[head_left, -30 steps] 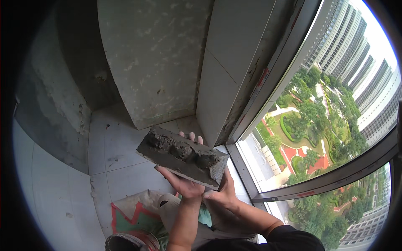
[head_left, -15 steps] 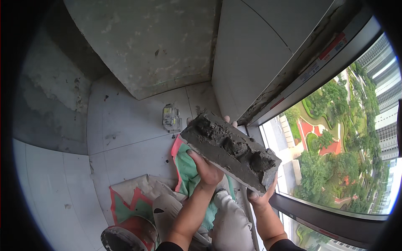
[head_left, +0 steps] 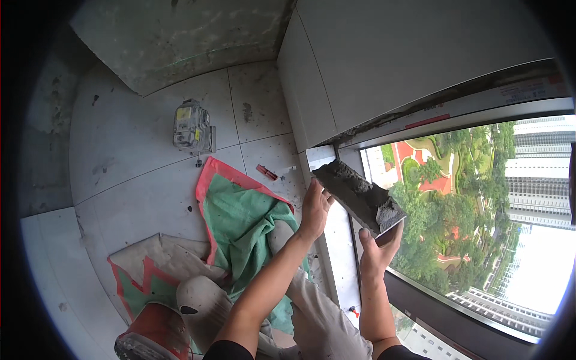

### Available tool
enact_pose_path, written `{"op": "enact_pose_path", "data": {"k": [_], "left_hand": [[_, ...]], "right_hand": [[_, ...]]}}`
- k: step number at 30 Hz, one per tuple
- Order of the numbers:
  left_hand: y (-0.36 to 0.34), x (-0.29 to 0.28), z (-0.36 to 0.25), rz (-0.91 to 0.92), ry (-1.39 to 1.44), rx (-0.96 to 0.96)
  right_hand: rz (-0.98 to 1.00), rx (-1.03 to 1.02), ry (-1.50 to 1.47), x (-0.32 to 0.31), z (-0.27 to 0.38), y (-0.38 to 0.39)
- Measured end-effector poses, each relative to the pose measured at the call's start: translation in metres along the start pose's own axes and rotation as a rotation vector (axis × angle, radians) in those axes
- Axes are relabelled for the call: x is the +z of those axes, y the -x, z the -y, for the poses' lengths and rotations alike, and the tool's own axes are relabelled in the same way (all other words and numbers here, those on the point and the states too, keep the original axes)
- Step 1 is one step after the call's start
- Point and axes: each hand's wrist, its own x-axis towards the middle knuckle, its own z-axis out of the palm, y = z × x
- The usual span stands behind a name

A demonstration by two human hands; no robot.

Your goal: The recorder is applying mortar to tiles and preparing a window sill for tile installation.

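Between my hands is a narrow tile strip (head_left: 355, 193), its upper face thickly coated with lumpy grey mortar. It slants from upper left to lower right, beside the window. My left hand (head_left: 314, 210) grips its left end, the thumb along the edge and the fingers partly hidden beneath. Under the right end, my right hand (head_left: 381, 255) holds it, thumb up along the near side and the other fingers mostly behind it. A thin pale tile edge shows at the lower right corner.
Left of centre, a dusty laser level (head_left: 191, 127) stands on the tiled floor (head_left: 144, 174). A green cloth with a red border (head_left: 240, 210) lies around my knees, near a small red object (head_left: 266, 173). A reddish bucket (head_left: 157, 330) is at lower left. The window frame (head_left: 456, 117) runs along the right.
My hands have carried the mortar-coated strip toward the window, and its coated face now appears more foreshortened. The view has shifted, showing more of the floor, cloth and laser level.
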Motion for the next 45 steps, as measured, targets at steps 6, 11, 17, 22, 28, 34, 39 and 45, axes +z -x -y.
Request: {"op": "enact_pose_path", "data": {"k": [6, 11, 17, 22, 28, 34, 39, 45], "left_hand": [[-0.048, -0.011, 0.015, 0.033, -0.006, -0.039], [-0.074, -0.01, 0.012, 0.016, -0.077, -0.036], [-0.082, -0.008, 0.008, 0.006, -0.102, -0.006], [-0.083, -0.002, 0.003, -0.024, -0.133, 0.009], [-0.085, 0.003, 0.003, -0.083, -0.093, -0.007], [-0.092, 0.0, 0.002, -0.072, -0.062, 0.003], [-0.09, 0.004, -0.001, -0.13, -0.135, -0.03], [-0.086, 0.001, -0.005, -0.13, -0.144, -0.047]], "right_hand": [[0.049, -0.001, 0.083, 0.029, -0.012, -0.05], [0.076, -0.047, 0.215, 0.043, -0.023, -0.083], [0.07, -0.056, 0.3, 0.063, -0.019, -0.104], [0.065, -0.079, 0.352, 0.079, -0.018, -0.109], [0.04, -0.165, 0.379, 0.087, -0.04, -0.112], [-0.026, -0.071, 0.107, 0.106, -0.053, -0.111], [0.041, 0.081, -0.004, 0.106, -0.052, -0.116], [0.072, 0.167, -0.131, 0.109, -0.056, -0.12]]}}
